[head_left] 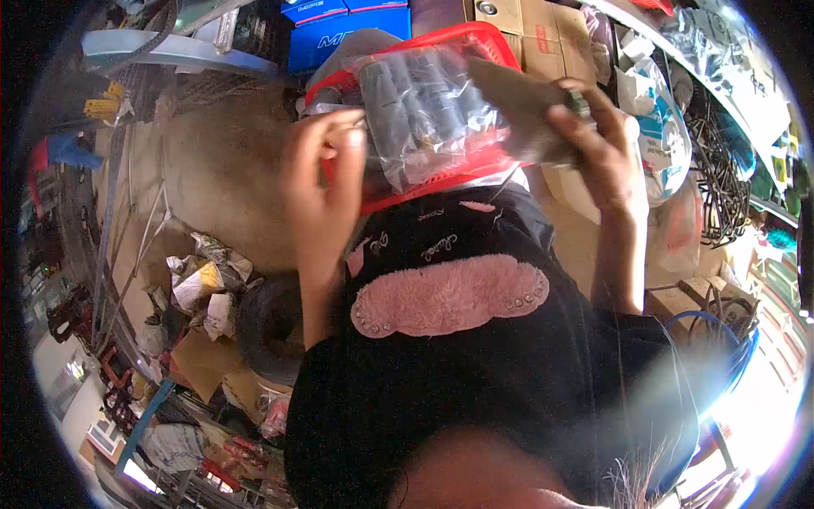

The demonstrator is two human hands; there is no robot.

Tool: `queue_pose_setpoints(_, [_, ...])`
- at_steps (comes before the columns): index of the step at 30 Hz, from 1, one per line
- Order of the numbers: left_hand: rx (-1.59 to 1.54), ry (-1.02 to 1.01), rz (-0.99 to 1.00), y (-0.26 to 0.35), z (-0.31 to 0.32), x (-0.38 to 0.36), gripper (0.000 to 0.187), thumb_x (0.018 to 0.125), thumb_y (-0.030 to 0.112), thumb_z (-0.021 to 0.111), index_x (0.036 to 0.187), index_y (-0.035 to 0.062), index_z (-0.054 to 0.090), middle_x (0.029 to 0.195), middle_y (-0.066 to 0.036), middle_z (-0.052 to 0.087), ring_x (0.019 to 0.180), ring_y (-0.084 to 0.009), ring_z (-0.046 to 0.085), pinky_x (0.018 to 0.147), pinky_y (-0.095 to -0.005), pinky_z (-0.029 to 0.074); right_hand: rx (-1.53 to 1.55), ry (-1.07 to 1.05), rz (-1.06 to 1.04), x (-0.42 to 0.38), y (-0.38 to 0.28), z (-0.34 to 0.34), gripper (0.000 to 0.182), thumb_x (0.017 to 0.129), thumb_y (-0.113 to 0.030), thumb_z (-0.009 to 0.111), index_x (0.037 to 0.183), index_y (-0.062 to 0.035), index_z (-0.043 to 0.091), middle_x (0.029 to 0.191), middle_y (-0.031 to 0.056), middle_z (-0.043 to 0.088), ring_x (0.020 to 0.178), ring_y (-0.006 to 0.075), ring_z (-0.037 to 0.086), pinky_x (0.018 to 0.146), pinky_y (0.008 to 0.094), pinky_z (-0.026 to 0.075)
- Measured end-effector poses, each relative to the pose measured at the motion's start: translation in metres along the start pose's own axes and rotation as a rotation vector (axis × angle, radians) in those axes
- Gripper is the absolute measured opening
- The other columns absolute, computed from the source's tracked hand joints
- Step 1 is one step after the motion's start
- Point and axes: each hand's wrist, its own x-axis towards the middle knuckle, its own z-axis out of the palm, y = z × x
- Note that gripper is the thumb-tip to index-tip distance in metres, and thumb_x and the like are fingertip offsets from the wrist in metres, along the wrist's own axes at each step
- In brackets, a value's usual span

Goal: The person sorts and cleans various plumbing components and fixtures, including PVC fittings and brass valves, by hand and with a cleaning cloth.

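Observation:
A red plastic basket [496, 38] sits in front of me. In it lies a clear plastic bag [415, 110] with several dark cylindrical parts inside. My left hand [326, 165] is beside the basket's left edge, its thumb and fingers pinched together; whatever they hold is too small or blurred to make out. My right hand [600, 148] is raised over the basket's right side, closed on a flat grey-brown piece [530, 106]. That piece is smeared by motion, so its kind does not show; it tilts across the basket's right rim.
Blue boxes [339, 38] and a cardboard box [555, 38] stand behind the basket. A black tyre-like ring [271, 327] and crumpled packaging [203, 284] lie to the left. On the right are a white bag [666, 140], black metal hooks or rods [721, 174] and a blue hose [746, 360].

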Motion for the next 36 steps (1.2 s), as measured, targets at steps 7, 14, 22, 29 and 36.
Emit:
queue_pose_setpoints(7, [-0.368, -0.333, -0.203, 0.017, 0.034, 0.011, 0.027, 0.095, 0.017, 0.061, 0.116, 0.0005, 0.058, 0.101, -0.008, 0.065, 0.094, -0.0128, 0.06, 0.078, -0.0284, 0.047, -0.098, -0.263, -0.041, 0.002, 0.011, 0.054, 0.025, 0.087, -0.017, 0.073, 0.103, -0.0018, 0.061, 0.107, 0.004, 0.063, 0.098, 0.0093, 0.058, 0.082, 0.0255, 0.047])
queue_pose_setpoints(14, [-0.516, -0.314, -0.423, 0.009, 0.028, 0.018, 0.025, 0.094, 0.014, 0.062, 0.115, 0.0013, 0.058, 0.11, -0.005, 0.063, 0.101, -0.0128, 0.056, 0.087, -0.0281, 0.044, 0.134, -0.381, -0.017, 0.012, 0.024, 0.047, 0.03, 0.09, -0.025, 0.07, 0.107, -0.0002, 0.066, 0.103, 0.0049, 0.068, 0.091, 0.0105, 0.062, 0.082, 0.0258, 0.049])
queue_pose_setpoints(22, [-0.662, -0.248, -0.423, -0.004, 0.016, 0.022, 0.015, 0.092, 0.009, 0.062, 0.106, 0.0031, 0.061, 0.106, -0.007, 0.063, 0.093, -0.0147, 0.061, 0.081, -0.0285, 0.049, 0.236, 0.205, -0.04, 0.018, 0.022, 0.035, 0.039, 0.097, -0.037, 0.056, 0.111, -0.0006, 0.059, 0.101, 0.0066, 0.064, 0.092, 0.0122, 0.058, 0.08, 0.0281, 0.048])
queue_pose_setpoints(29, [-0.286, -0.233, -0.362, -0.02, 0.001, 0.027, 0.018, 0.096, 0.019, 0.06, 0.105, 0.0038, 0.059, 0.1, -0.006, 0.063, 0.079, -0.0108, 0.056, 0.064, -0.0241, 0.044, 0.3, 0.332, -0.277, 0.017, 0.017, 0.025, 0.04, 0.097, -0.039, 0.054, 0.113, -0.0017, 0.057, 0.096, 0.0042, 0.061, 0.085, 0.0104, 0.052, 0.076, 0.0265, 0.044])
queue_pose_setpoints(36, [-0.218, -0.189, -0.493, -0.015, 0.009, 0.029, 0.045, 0.097, 0.027, 0.059, 0.136, 0.0066, 0.047, 0.114, -0.01, 0.061, 0.065, -0.0097, 0.054, 0.058, -0.0223, 0.043, 0.137, 0.13, -0.568, 0.002, -0.014, 0.033, 0.035, 0.103, -0.032, 0.047, 0.122, -0.0043, 0.058, 0.107, 0.0066, 0.061, 0.101, 0.0139, 0.056, 0.089, 0.0292, 0.046])
